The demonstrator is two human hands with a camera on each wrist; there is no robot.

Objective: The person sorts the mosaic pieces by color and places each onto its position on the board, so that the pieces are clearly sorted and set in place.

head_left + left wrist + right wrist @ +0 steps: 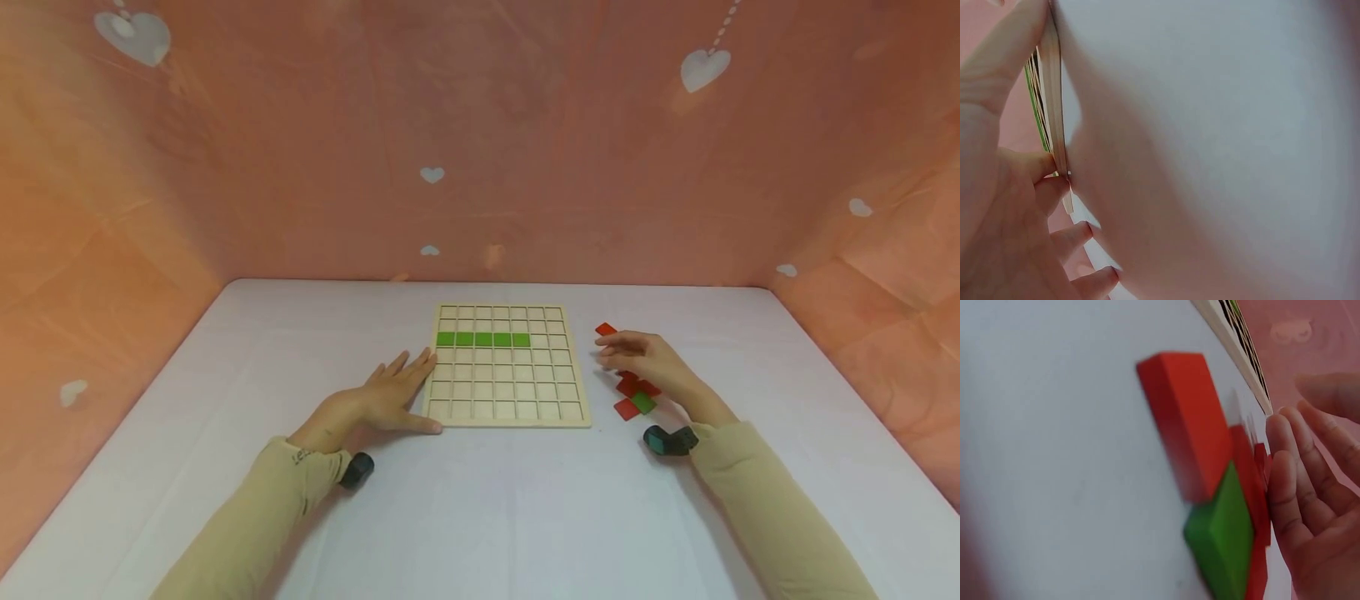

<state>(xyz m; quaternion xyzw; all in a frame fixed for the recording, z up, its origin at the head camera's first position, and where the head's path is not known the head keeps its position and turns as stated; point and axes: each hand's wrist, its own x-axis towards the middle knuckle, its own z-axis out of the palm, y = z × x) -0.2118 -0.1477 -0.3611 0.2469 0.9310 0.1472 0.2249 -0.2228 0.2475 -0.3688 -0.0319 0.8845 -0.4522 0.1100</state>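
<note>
Pale wood grid board (506, 391), mid table (480, 517), w/ L hand (386, 400) spread wide at its left edge
7x7 shallow squares, 5 flat green tiles (483, 340) filling most of the 3rd row from the far side. R hand (652, 360) is by some red tiles (627, 409) + a loose green one (642, 402), fingers loosely extended, thumb apart; touching or not, can't tell. It blocks some reds in head view; wrist cams only get bits of board, edge-on.

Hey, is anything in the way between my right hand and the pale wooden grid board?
Nothing visible stands between your right hand and the pale wooden grid board; only white tabletop shows there. One flat red square tile lies just off the fingers' far side, not between.
</note>
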